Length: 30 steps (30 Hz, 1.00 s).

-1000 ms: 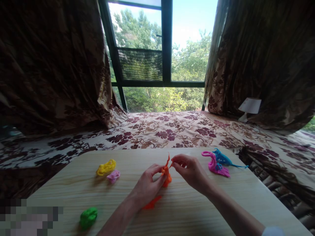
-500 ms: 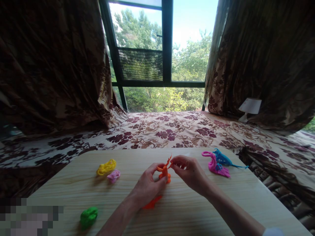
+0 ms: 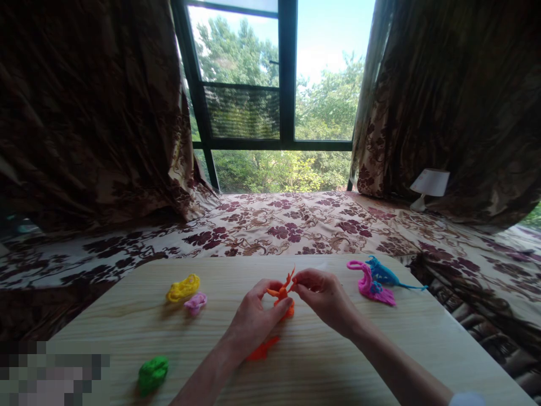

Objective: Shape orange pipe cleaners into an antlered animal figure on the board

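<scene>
Table [image 3: 321,372], pale wood: our working surface; we judge the coloured pieces sit toward its sides to leave the middle for both hands.
Left hand [image 3: 256,313]: partly closed, thumb and fingers around the orange figure, apparently to steady it.
Right hand [image 3: 323,293]: thumb and forefinger drawn to a pinch on a thin orange strand [image 3: 295,280], a grip suited to so slight a part; whether it joins the figure we cannot tell.
Blue piece [image 3: 382,273] and magenta piece [image 3: 367,281]: touching or overlapping, far right.
Yellow lump [image 3: 182,288]: left, beside the pale pink lump [image 3: 195,303].
Green lump [image 3: 153,374]: near left.
Orange figure [image 3: 283,293]: mid-table, between our hands. Against one second ago, it shows a prong pointing left; the right hand has hardly shifted.
Flat orange piece [image 3: 262,349]: below the left hand, slightly more exposed now.
</scene>
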Each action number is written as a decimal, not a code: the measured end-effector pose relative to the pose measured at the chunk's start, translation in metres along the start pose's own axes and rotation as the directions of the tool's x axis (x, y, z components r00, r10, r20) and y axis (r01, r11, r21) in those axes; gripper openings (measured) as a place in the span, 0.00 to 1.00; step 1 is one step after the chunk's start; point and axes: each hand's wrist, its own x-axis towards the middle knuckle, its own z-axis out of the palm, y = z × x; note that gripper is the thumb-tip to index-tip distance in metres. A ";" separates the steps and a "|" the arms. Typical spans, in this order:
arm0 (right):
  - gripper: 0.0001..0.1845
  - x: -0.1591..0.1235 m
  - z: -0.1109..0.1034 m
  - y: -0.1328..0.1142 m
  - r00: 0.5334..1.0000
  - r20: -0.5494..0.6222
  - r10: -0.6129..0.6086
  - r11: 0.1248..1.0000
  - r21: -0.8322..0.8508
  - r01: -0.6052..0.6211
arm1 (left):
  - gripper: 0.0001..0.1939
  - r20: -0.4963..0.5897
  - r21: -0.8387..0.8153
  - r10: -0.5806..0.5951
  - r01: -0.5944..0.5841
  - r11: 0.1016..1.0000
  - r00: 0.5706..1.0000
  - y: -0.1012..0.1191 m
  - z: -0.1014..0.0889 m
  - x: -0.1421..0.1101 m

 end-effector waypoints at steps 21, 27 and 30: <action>0.06 0.000 -0.003 -0.003 0.999 0.032 -0.009 0.999 -0.045 0.011 | 0.10 -0.061 -0.028 0.082 -0.084 0.996 0.995 0.002 0.006 0.001; 0.05 -0.001 -0.006 -0.007 0.999 0.039 -0.014 0.999 -0.051 0.016 | 0.12 -0.032 -0.122 -0.057 0.053 0.991 0.998 0.000 0.008 -0.002; 0.04 -0.003 -0.007 -0.007 0.999 0.033 -0.003 0.998 -0.060 0.005 | 0.12 -0.037 -0.130 -0.087 0.081 0.988 0.996 -0.002 0.010 -0.003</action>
